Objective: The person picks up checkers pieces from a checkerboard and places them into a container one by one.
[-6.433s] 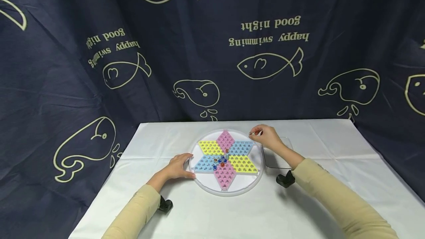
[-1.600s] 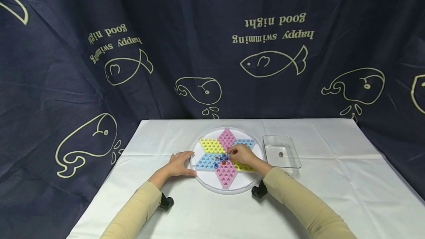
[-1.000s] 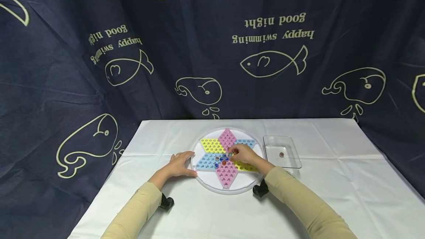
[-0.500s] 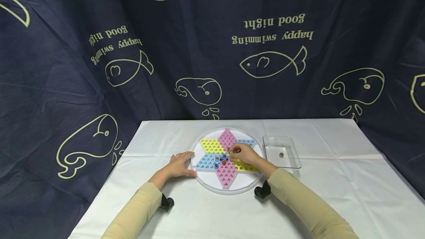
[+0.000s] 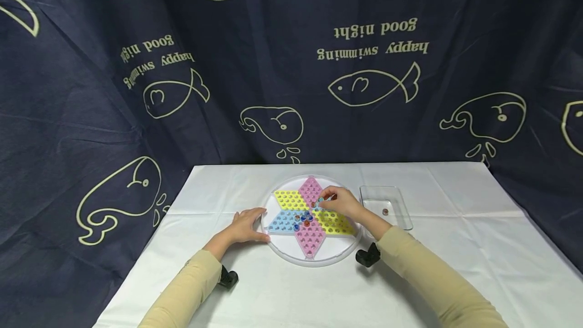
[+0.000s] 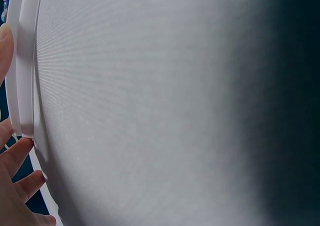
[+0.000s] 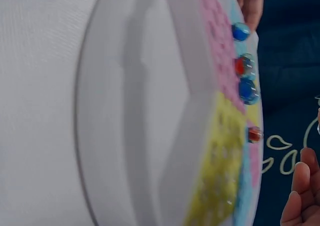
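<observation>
A round white Chinese checkers board (image 5: 336,254) with a pink, yellow and blue star lies on the table. Several glass marbles (image 5: 306,223) sit around its centre. My left hand (image 5: 246,226) rests on the board's left rim, thumb and fingers spread along it; the left wrist view shows the fingers (image 6: 20,153) touching the rim. Over the blue point at the far right, my right hand (image 5: 343,202) pinches a small marble (image 5: 321,199) at its fingertips. In the right wrist view its fingers (image 7: 302,186) are partly cut off above the board.
To the right of the board stands a clear plastic box (image 5: 401,206) with one reddish marble (image 5: 385,212) inside. A white cloth (image 5: 255,292) covers the table. A dark blue curtain (image 5: 273,39) with fish drawings hangs behind.
My right hand went from beside the box to the board's centre. In the last half second it shifted back and right over the blue point. My left hand stayed on the rim.
</observation>
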Action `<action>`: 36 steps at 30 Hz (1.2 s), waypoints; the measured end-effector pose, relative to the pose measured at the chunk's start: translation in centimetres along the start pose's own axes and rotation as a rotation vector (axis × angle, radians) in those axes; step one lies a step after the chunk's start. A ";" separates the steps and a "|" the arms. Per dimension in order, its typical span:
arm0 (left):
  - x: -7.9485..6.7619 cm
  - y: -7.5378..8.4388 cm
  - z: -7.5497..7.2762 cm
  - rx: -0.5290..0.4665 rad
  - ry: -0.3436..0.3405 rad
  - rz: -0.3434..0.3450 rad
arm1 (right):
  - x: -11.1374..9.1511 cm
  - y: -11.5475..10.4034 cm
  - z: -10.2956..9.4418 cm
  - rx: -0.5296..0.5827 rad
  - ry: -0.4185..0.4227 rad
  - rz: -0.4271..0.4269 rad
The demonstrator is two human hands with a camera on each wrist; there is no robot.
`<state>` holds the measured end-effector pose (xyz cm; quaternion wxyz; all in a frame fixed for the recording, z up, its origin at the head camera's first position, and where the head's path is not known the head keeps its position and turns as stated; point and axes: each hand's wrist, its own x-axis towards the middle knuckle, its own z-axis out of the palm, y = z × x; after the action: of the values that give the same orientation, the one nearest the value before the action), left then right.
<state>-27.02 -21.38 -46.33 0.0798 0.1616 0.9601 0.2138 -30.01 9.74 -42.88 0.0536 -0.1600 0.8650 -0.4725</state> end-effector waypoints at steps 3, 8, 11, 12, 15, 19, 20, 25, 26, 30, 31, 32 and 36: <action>0.0 -0.1 0.0 0.002 0.001 0.000 | -0.2 -0.4 -0.9 0.024 0.007 -0.007; 0.0 -0.2 0.1 0.001 0.004 0.002 | -0.9 -0.9 -2.4 0.035 0.032 -0.001; 0.0 -0.2 0.1 -0.008 0.006 -0.002 | -1.3 -1.0 -3.3 0.030 0.048 0.004; 0.0 -0.2 0.2 -0.009 0.008 -0.003 | -1.4 -1.0 -3.5 0.030 0.052 0.009; 0.0 -0.1 0.2 -0.010 0.004 -0.006 | -1.8 -0.7 -4.4 0.026 0.070 0.030; 0.0 -0.1 0.1 -0.008 -0.002 -0.011 | -2.2 -0.1 -5.5 0.016 0.098 0.043; 0.1 -0.1 0.1 -0.008 0.000 -0.012 | -2.3 0.1 -5.7 0.013 0.106 0.048; 0.1 -0.1 0.1 -0.008 0.005 -0.002 | -2.9 1.0 -7.1 -0.041 0.132 0.060; 0.1 -0.1 0.1 -0.007 0.006 0.000 | -3.0 1.2 -7.4 -0.048 0.138 0.061; 0.0 0.1 -0.1 -0.009 0.006 0.006 | -3.5 2.0 -8.4 -0.057 0.159 0.062; -0.1 0.2 -0.1 -0.011 0.005 0.007 | -3.7 2.2 -8.6 -0.050 0.163 0.065; -0.1 0.3 -0.1 -0.011 0.005 0.008 | -3.8 2.4 -8.9 -0.042 0.166 0.069; -0.2 0.3 -0.2 -0.005 0.005 0.014 | -4.4 3.0 -9.7 -0.033 0.176 0.082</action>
<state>-26.75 -21.27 -45.99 0.0762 0.1677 0.9586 0.2170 -28.91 20.46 -40.34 -0.0059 -0.0834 0.8798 -0.4680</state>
